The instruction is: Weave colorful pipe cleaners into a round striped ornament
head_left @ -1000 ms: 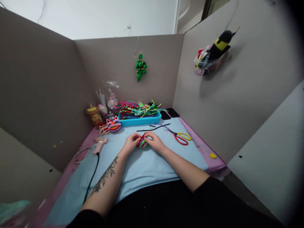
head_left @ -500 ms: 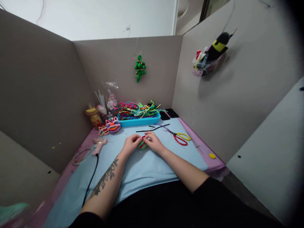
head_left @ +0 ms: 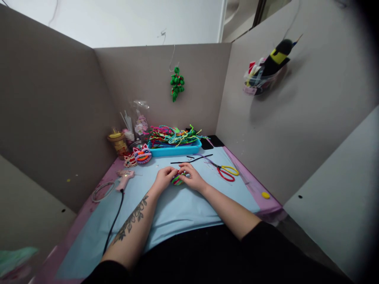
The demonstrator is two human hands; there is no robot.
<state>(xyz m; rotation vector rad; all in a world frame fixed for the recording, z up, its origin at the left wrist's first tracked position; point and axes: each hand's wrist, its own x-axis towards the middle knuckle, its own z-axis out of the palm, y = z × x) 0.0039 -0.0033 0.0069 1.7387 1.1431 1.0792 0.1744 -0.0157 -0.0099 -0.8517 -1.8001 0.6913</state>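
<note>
- Head view, striped piece point(head_left: 177, 181): small, multicoloured, at the middle of the blue cloth point(head_left: 189, 215), between the two hands; probably held by both so that it stays steady under fine fingerwork.
- Left hand point(head_left: 164, 178): pinching the piece's left side, thumb and fingers together.
- Right hand point(head_left: 192, 178): grasping the right side, fingers arched over the top; exact fingertip contact too small to tell.
- Scissors point(head_left: 227, 172): lying right of the hands, handles outward, presumably for easy reach.
- Glue gun point(head_left: 126, 180): on its side at left, apparently set clear of the fingers.
- Blue tray point(head_left: 174, 151): behind, heaped with coloured stems point(head_left: 174, 136), seemingly as stock.
- Pose: forearms converge from both sides, wrists low, near the cloth.
</note>
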